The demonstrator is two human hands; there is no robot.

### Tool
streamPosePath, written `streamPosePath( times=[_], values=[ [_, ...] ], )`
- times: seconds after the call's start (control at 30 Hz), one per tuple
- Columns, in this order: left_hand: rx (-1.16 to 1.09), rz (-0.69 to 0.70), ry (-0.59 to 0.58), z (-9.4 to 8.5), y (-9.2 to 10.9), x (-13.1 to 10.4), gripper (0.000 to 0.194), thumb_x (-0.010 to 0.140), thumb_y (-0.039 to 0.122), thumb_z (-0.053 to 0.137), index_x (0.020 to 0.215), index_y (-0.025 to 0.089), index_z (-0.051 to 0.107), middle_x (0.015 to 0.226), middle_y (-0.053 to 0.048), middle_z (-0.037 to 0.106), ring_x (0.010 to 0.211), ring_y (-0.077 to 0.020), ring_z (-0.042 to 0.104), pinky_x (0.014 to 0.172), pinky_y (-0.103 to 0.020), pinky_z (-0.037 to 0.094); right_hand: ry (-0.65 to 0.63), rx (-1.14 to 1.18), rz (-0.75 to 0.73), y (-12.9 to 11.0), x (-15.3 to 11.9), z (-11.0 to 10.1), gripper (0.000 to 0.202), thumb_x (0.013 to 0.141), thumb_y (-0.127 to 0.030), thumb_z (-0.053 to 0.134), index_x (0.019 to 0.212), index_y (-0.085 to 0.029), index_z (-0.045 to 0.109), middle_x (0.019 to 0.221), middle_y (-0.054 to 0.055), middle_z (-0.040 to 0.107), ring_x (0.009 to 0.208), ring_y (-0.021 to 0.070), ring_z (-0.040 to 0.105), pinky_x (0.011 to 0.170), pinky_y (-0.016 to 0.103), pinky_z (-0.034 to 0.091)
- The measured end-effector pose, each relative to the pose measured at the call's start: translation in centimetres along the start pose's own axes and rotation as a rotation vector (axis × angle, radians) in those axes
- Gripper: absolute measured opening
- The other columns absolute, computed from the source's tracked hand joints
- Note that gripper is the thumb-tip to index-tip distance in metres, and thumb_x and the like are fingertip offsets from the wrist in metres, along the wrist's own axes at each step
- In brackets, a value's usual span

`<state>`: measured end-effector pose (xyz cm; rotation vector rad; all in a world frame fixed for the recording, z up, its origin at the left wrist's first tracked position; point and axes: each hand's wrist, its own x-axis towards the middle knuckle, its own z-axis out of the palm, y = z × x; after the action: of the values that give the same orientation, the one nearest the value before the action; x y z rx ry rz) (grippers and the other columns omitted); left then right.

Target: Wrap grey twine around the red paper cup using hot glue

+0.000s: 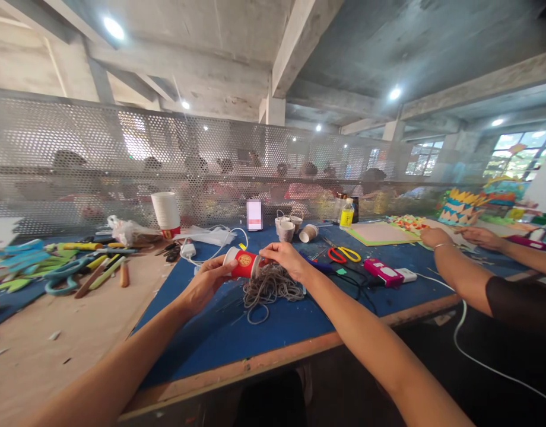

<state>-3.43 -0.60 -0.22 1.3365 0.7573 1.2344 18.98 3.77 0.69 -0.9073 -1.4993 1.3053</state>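
A red paper cup [245,264] with a gold emblem lies sideways in the air, its white rim toward the left. My left hand [207,280] is closed round the rim end. At the other end, my right hand [285,258] has its fingers pinched by the cup's base; what they hold, if anything, is too small to make out. Beneath and behind the cup, a tangled heap of grey cord [275,287] rests on the blue mat [188,350]. Several small cord-wrapped cups [285,230] stand beyond my hands, and one more [308,233] lies tipped over.
Scissors [344,255], a pink device [382,273] and a yellow bottle [346,214] are to the right. Stacked white cups [165,210] stand back left, near tools [68,274]. Another person's hands [437,237] work at far right. A perforated screen [228,178] borders the table.
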Motion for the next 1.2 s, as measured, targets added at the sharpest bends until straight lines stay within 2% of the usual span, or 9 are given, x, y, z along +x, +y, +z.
streamPosePath(
  times=[0.17, 0.27, 0.37, 0.5, 0.63, 0.87, 1.0, 1.1, 1.2],
  values=[
    [-0.055, -0.011, 0.004, -0.2, -0.2, 0.2, 0.029, 0.077, 0.037, 0.084, 0.095, 0.014, 0.081, 0.092, -0.01, 0.078, 0.082, -0.0218, 0.067, 0.077, -0.032, 0.054, -0.01, 0.059, 0.015, 0.3, 0.2, 0.1, 0.028, 0.077, -0.038, 0.083, 0.079, -0.015, 0.067, 0.067, -0.002, 0.068, 0.065, 0.0128, 0.069, 0.072, 0.025, 0.053],
    [-0.071, 0.004, -0.008, -0.6, -0.3, 0.4, 0.026, 0.079, 0.035, 0.082, 0.096, 0.015, 0.081, 0.097, -0.01, 0.078, 0.089, -0.0228, 0.068, 0.083, -0.033, 0.054, -0.032, 0.096, -0.054, 0.2, 0.1, 0.1, 0.03, 0.078, -0.042, 0.081, 0.082, -0.016, 0.067, 0.068, -0.003, 0.066, 0.066, 0.0126, 0.068, 0.071, 0.025, 0.054],
    [-0.087, 0.032, -0.005, -0.8, -0.3, 0.5, 0.022, 0.081, 0.034, 0.081, 0.094, 0.016, 0.081, 0.097, -0.009, 0.078, 0.093, -0.0227, 0.068, 0.09, -0.034, 0.053, -0.066, 0.096, -0.134, -0.1, -0.2, -0.1, 0.031, 0.083, -0.045, 0.077, 0.094, -0.017, 0.069, 0.078, 0.0, 0.07, 0.07, 0.0133, 0.068, 0.074, 0.026, 0.055],
    [-0.113, 0.046, -0.011, -0.7, -0.2, 0.5, 0.024, 0.079, 0.034, 0.082, 0.095, 0.016, 0.081, 0.098, -0.01, 0.078, 0.096, -0.0256, 0.069, 0.097, -0.04, 0.052, -0.055, -0.038, -0.212, 0.0, -0.2, -0.2, 0.038, 0.08, -0.044, 0.08, 0.106, -0.018, 0.068, 0.088, 0.002, 0.073, 0.071, 0.0137, 0.069, 0.073, 0.027, 0.056],
    [-0.121, 0.041, -0.005, -0.5, -0.1, 0.5, 0.021, 0.078, 0.033, 0.083, 0.087, 0.015, 0.081, 0.099, -0.012, 0.078, 0.098, -0.0273, 0.069, 0.096, -0.042, 0.053, -0.016, -0.202, -0.276, 0.6, 0.2, -0.3, 0.034, 0.082, -0.047, 0.079, 0.097, -0.018, 0.068, 0.085, 0.002, 0.073, 0.067, 0.0144, 0.068, 0.068, 0.027, 0.054],
    [-0.154, -0.001, -0.016, -0.5, 0.0, 0.2, 0.026, 0.08, 0.038, 0.078, 0.099, 0.021, 0.081, 0.108, -0.01, 0.078, 0.103, -0.0294, 0.068, 0.096, -0.044, 0.053, 0.065, -0.388, -0.45, 0.6, -0.4, 0.3, 0.017, 0.092, -0.036, 0.068, 0.095, -0.02, 0.069, 0.08, 0.001, 0.071, 0.066, 0.0149, 0.067, 0.068, 0.027, 0.053],
    [-0.131, -0.048, 0.015, -0.5, 0.0, 0.3, 0.025, 0.079, 0.039, 0.081, 0.093, 0.018, 0.081, 0.099, -0.01, 0.078, 0.092, -0.0254, 0.069, 0.089, -0.039, 0.054, 0.097, -0.536, -0.556, 0.7, -0.6, 0.7, 0.011, 0.093, -0.03, 0.067, 0.098, -0.022, 0.071, 0.084, 0.001, 0.072, 0.071, 0.0151, 0.068, 0.074, 0.028, 0.053],
    [-0.125, -0.05, 0.066, -0.6, 0.0, 0.5, 0.022, 0.076, 0.033, 0.086, 0.089, 0.016, 0.079, 0.092, -0.009, 0.078, 0.084, -0.0204, 0.068, 0.085, -0.034, 0.054, 0.122, -0.532, -0.552, 0.9, -0.6, 0.9, 0.018, 0.091, -0.031, 0.07, 0.106, -0.022, 0.07, 0.081, 0.0, 0.071, 0.069, 0.0155, 0.068, 0.073, 0.028, 0.053],
    [-0.116, -0.006, 0.088, -0.7, -0.1, 0.7, 0.022, 0.074, 0.033, 0.087, 0.085, 0.016, 0.079, 0.087, -0.007, 0.077, 0.082, -0.0184, 0.067, 0.082, -0.031, 0.053, 0.118, -0.492, -0.531, 0.8, -0.7, 1.0, 0.015, 0.09, -0.033, 0.072, 0.098, -0.021, 0.069, 0.081, 0.0, 0.071, 0.066, 0.0149, 0.068, 0.07, 0.027, 0.053]
  ],
)
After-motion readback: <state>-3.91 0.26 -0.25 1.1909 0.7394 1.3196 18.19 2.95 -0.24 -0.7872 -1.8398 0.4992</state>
